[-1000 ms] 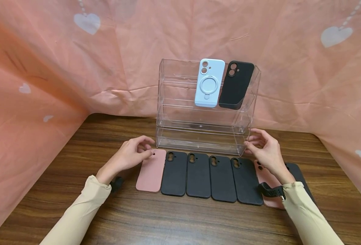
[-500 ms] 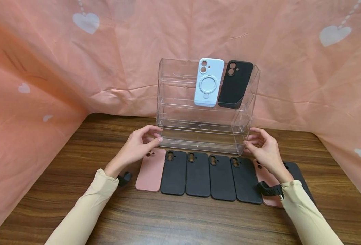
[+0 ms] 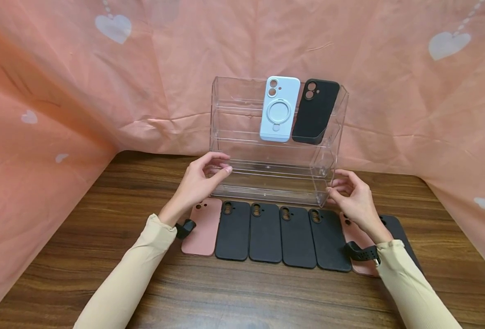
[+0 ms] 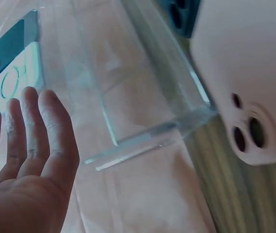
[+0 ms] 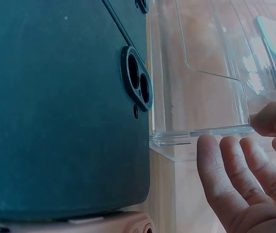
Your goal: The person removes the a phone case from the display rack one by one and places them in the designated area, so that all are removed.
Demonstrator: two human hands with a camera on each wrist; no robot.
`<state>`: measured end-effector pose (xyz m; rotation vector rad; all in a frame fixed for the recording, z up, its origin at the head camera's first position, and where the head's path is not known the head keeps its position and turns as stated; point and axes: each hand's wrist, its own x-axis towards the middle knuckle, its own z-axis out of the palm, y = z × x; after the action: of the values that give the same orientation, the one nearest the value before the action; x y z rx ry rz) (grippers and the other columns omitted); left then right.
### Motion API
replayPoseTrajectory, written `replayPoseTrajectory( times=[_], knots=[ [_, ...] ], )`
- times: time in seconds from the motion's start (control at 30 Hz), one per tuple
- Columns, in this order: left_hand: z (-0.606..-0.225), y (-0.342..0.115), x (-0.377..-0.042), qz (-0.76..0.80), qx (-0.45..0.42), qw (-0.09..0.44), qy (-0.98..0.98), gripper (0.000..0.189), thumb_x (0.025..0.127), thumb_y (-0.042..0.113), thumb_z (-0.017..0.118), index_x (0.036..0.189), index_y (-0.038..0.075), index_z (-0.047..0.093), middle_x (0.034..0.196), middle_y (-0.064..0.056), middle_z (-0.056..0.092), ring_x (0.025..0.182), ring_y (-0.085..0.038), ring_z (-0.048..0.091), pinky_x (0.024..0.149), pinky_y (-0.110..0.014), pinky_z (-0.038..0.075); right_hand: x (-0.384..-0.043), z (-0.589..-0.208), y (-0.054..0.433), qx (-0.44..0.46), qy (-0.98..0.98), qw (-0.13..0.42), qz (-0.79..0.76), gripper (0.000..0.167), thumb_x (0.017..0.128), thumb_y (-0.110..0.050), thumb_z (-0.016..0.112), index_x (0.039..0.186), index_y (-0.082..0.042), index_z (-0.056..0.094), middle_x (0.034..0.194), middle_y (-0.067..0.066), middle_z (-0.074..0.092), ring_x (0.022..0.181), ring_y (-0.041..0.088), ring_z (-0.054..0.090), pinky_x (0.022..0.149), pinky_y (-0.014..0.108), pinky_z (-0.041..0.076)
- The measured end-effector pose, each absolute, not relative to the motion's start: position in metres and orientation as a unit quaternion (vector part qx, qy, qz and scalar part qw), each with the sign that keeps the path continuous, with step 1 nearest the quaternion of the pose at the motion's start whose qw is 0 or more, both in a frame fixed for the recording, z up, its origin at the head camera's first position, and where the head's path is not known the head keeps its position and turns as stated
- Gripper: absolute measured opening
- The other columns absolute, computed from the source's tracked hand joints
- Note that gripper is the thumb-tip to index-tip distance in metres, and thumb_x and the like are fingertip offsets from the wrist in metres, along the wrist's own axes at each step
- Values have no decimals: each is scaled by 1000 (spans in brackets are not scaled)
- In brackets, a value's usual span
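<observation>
Clear-plastic tiered stand [image 3: 267,153]: my right hand [image 3: 355,198] pinches its four-o'clock edge; my left hand [image 3: 198,183] hovers, relaxed, at eight.

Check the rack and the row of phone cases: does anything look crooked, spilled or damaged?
One thing: on the clear rack, the black case slants more than the white case beside it, so it seems set crooked, though the camera angle may exaggerate that. I see no spill or damage.

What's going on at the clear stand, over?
Left hand empty, near clear stand; right hand apparently pinching its right edge. Clear stand holding white case, one black case. Row of phone cases lies close in front.
</observation>
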<state>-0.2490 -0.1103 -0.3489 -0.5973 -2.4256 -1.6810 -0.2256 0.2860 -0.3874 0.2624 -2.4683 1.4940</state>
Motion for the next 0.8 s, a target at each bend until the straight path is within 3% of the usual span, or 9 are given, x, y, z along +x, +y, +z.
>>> replayPoseTrajectory(
  times=[0.23,0.4,0.53,0.63,0.8],
  knots=[
    [-331,-92,-259,-594,-208,106,-770,29,97,21,70,125,13,67,113,-9,71,99,-21,71,84,-37,60,-225,-388,286,94,-844,124,514,53,94,5,65,144,2,47,101,-1,62,83,-1,69,68,26,64],
    [-320,-79,-268,-612,-214,120,-752,30,97,21,71,124,11,67,113,-10,70,100,-20,70,88,-34,60,-225,-388,285,95,-842,126,516,54,93,6,65,144,2,47,101,-1,62,83,-2,68,68,25,64],
    [-313,-70,-276,-624,-212,118,-743,29,96,20,71,124,10,66,111,-11,69,94,-19,71,80,-32,62,-225,-388,285,96,-841,126,517,53,93,6,65,143,3,47,102,1,62,83,-2,69,68,25,64],
    [-310,-65,-281,-640,-207,108,-732,30,96,19,71,124,10,66,110,-11,68,90,-18,71,77,-37,64,-225,-387,285,96,-842,126,515,53,93,6,65,143,3,47,102,2,62,83,-2,68,67,26,64],
    [-306,-59,-289,-659,-202,105,-717,31,97,19,70,126,10,65,111,-11,66,92,-18,71,84,-46,64,-225,-387,285,96,-843,125,515,53,93,8,65,143,3,47,102,3,61,84,-1,68,67,26,64]
  ],
)
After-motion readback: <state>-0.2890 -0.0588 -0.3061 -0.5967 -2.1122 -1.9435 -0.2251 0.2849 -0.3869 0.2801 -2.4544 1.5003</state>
